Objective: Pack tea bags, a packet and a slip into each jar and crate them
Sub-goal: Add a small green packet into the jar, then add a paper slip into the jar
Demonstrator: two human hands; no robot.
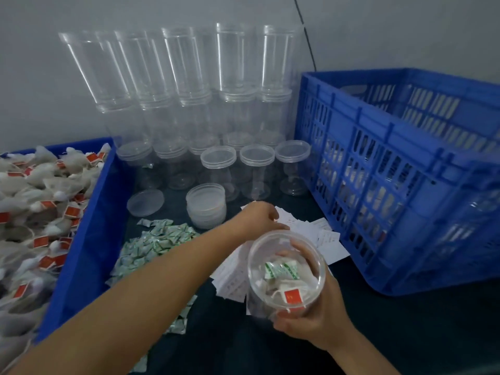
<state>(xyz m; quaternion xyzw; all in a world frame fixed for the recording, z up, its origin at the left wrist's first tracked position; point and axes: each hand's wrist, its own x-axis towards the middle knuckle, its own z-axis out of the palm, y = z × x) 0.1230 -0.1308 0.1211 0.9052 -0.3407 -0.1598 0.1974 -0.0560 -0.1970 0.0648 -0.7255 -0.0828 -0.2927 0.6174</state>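
Observation:
My right hand grips a clear open jar from below, tilted toward me. Inside it lie tea bags with red tags and a green-and-white packet. My left hand reaches across to the pile of white paper slips just behind the jar, its fingers on the slips; whether it pinches one I cannot tell. Green-and-white packets are heaped on the table left of the jar. A blue bin at the left holds several tea bags.
A blue slatted crate stands at the right with filled jars showing through its wall. Empty clear jars stand and are stacked against the wall behind. A stack of lids and one loose lid lie before them.

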